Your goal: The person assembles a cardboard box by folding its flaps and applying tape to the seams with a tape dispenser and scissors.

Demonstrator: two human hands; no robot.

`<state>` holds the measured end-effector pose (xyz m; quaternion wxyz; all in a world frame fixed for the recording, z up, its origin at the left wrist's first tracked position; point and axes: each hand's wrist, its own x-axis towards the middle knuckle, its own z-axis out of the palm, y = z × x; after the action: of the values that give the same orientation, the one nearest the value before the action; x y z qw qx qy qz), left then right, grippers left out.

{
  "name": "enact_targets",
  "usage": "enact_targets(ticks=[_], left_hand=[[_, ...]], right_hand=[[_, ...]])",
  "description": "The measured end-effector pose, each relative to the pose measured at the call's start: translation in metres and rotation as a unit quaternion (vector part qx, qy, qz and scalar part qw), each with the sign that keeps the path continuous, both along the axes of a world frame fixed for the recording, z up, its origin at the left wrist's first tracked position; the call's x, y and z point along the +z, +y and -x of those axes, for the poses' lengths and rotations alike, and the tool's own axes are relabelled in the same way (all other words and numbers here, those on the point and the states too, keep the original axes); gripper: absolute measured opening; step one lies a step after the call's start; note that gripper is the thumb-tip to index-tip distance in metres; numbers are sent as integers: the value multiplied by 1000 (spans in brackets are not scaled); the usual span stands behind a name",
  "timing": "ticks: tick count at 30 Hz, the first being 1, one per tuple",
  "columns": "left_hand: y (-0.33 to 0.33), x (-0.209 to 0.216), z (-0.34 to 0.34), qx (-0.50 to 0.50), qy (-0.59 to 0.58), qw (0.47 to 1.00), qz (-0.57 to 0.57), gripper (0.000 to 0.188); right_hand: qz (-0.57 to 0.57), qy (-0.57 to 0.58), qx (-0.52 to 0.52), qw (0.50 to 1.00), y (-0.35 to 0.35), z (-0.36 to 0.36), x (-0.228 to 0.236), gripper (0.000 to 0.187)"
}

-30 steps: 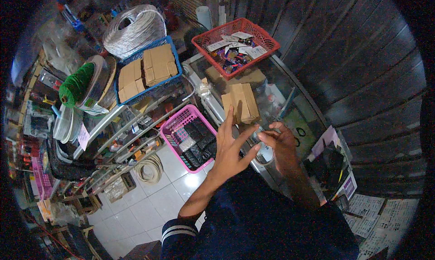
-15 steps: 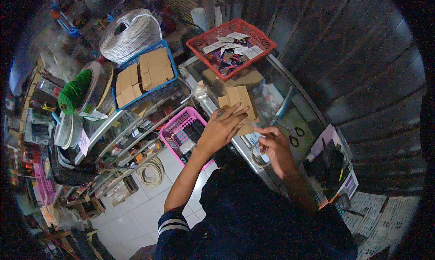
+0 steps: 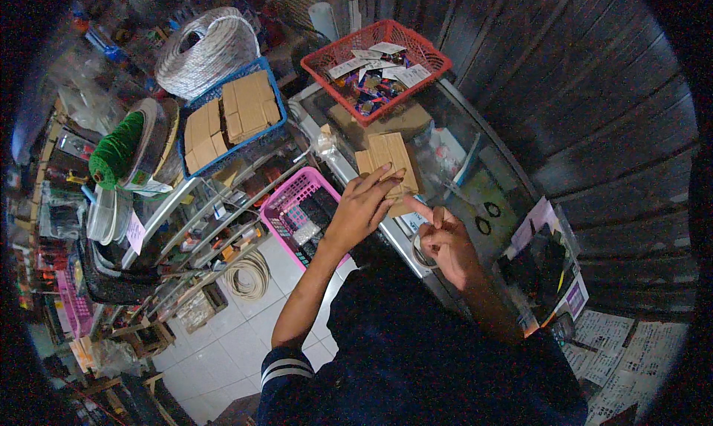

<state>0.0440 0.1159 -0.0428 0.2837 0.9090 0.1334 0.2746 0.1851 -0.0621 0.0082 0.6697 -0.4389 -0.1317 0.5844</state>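
Observation:
My left hand (image 3: pixel 362 212) lies with fingers stretched over a folded piece of brown cardboard (image 3: pixel 391 153) on the glass-topped counter. Just right of it, my right hand (image 3: pixel 448 242) points its index finger at the cardboard's near edge. Its other fingers are curled in, and whatever they may hold is hidden. A pale ring-shaped item (image 3: pixel 422 257) shows partly beneath the right hand. Farther back on the counter, a red plastic basket (image 3: pixel 338 92) holds small packets with white cards.
Two black rings (image 3: pixel 483 225) show at the counter's right. Left stand a blue basket (image 3: pixel 281 108) of folded cardboard, a white rope coil (image 3: pixel 234 51) and green twine (image 3: pixel 119 147). Below is a pink basket (image 3: pixel 269 222). A corrugated wall (image 3: pixel 594 106) rises at right.
My right hand's index finger has stretched out and moved up-left to the cardboard's edge. The left hand stays on the cardboard, and the view has shifted slightly.

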Motion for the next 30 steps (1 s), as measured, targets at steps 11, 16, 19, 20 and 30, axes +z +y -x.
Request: enact_targets(ticks=[11,16,19,20,30], left_hand=[[1,-2,-1,-10,-9,1000,-16,37],[1,-1,-1,-8,-8,1000,-9,34],[0,1,-1,-10,-11,1000,-9,32],[0,1,-1,-9,-10,1000,-8,32],[1,-1,-1,-13,-10,999,-33,33]], right_hand=[[1,25,-7,1000,5,2,-1,25],[9,27,-8,1000,8,5,4,25],[1,39,-10,999,8,4,1,25],[1,38,-13,999,8,4,1,25],[28,19,-15,999,8,7,3,25]])
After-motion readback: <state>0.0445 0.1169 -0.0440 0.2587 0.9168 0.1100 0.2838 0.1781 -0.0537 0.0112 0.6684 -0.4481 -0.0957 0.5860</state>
